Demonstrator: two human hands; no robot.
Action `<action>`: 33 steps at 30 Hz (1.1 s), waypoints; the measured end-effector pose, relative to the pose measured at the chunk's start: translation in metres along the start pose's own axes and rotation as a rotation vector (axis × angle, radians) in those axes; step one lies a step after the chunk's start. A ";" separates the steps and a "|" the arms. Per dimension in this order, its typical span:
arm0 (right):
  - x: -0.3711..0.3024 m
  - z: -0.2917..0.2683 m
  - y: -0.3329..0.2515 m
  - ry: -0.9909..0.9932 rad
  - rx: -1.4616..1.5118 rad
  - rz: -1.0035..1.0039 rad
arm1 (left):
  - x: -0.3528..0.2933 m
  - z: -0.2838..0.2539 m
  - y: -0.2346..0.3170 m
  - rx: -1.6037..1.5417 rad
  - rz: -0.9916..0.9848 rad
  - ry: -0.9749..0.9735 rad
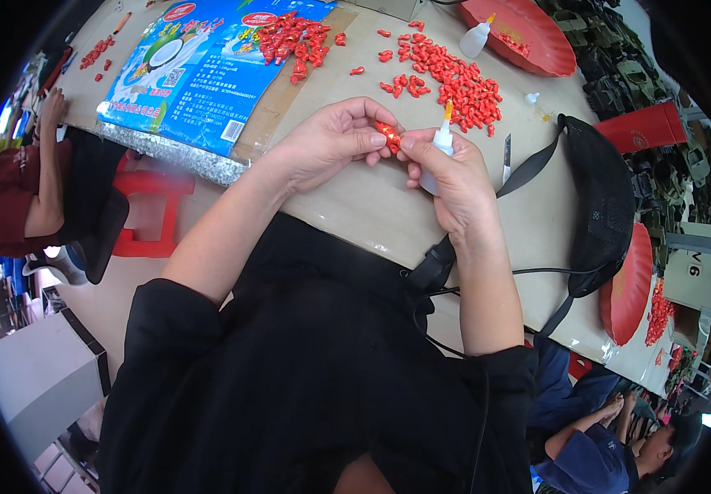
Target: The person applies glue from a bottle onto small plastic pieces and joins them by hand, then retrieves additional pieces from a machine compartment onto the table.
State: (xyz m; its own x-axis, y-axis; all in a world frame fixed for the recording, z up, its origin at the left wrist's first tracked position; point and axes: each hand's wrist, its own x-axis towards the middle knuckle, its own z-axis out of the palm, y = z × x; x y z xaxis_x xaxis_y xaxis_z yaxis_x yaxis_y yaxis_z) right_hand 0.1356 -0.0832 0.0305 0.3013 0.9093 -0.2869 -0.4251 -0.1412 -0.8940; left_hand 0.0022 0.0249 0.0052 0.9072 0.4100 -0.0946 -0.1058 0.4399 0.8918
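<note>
My left hand [331, 144] pinches a small red piece with gold marks [387, 134] between thumb and fingers, over the table. My right hand [464, 185] comes in from the other side, its thumb and fingertip against the lower end of the same piece. Tucked in that right hand is a white squeeze bottle [443, 142], nozzle up, with a yellow-orange tip; the fingers hide part of its body. Beyond the hands lies a loose spread of small red pieces [454, 82]. Another heap of red and gold pieces [293, 41] rests on a flattened blue carton [199, 107].
A second white bottle [475, 39] stands by a red tray [549, 45] at the far right. A blade [507, 156] and a black mesh bag with straps [601, 198] lie right of my hands. People sit at left and lower right; a red stool [153, 210] is at left.
</note>
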 end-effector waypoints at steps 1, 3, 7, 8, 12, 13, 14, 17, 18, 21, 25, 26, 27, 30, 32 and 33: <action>0.000 0.000 0.000 0.006 -0.008 -0.004 | 0.001 0.000 -0.001 0.001 -0.001 0.000; 0.000 0.000 -0.001 0.007 -0.010 -0.007 | 0.002 0.000 -0.003 0.016 0.016 -0.007; 0.000 -0.001 0.000 0.008 -0.013 0.025 | 0.001 -0.001 -0.002 0.000 -0.006 -0.002; 0.001 -0.002 0.000 0.010 -0.014 0.025 | 0.001 -0.001 -0.001 -0.022 -0.022 0.001; 0.002 -0.003 0.001 0.011 0.024 0.020 | 0.002 0.003 0.002 -0.007 -0.066 0.015; 0.002 -0.002 0.001 0.012 0.033 0.019 | 0.002 0.003 0.002 -0.008 -0.064 0.016; 0.003 -0.002 0.001 0.011 0.031 0.019 | 0.001 0.003 0.002 -0.005 -0.066 0.013; 0.003 -0.002 0.000 0.010 0.037 0.026 | 0.001 0.004 0.003 -0.006 -0.069 0.004; 0.003 -0.002 0.000 0.016 0.038 0.028 | 0.001 0.004 0.003 -0.011 -0.070 0.000; 0.003 -0.002 0.000 0.022 0.039 0.028 | 0.001 0.003 0.003 -0.018 -0.076 -0.007; 0.003 -0.001 -0.001 0.025 0.042 0.029 | 0.002 0.003 0.003 -0.015 -0.077 -0.008; 0.004 -0.001 -0.001 0.025 0.041 0.030 | 0.001 0.003 0.004 -0.016 -0.078 -0.008; 0.004 -0.001 0.000 0.021 0.042 0.028 | 0.001 0.003 0.004 -0.017 -0.080 -0.008; 0.004 -0.001 -0.001 0.016 0.041 0.027 | 0.002 0.003 0.003 -0.022 -0.070 -0.013; 0.002 -0.001 -0.002 0.013 0.039 0.024 | 0.002 0.000 0.001 -0.005 -0.039 -0.017; 0.002 -0.001 -0.002 0.015 0.031 0.017 | 0.002 -0.002 -0.001 0.011 -0.008 -0.020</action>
State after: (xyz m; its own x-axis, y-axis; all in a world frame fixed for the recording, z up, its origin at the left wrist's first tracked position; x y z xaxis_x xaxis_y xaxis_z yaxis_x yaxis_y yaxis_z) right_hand 0.1375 -0.0816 0.0315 0.3062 0.9011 -0.3071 -0.4561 -0.1443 -0.8782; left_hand 0.0034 0.0270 0.0031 0.9160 0.3903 -0.0931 -0.0939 0.4342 0.8959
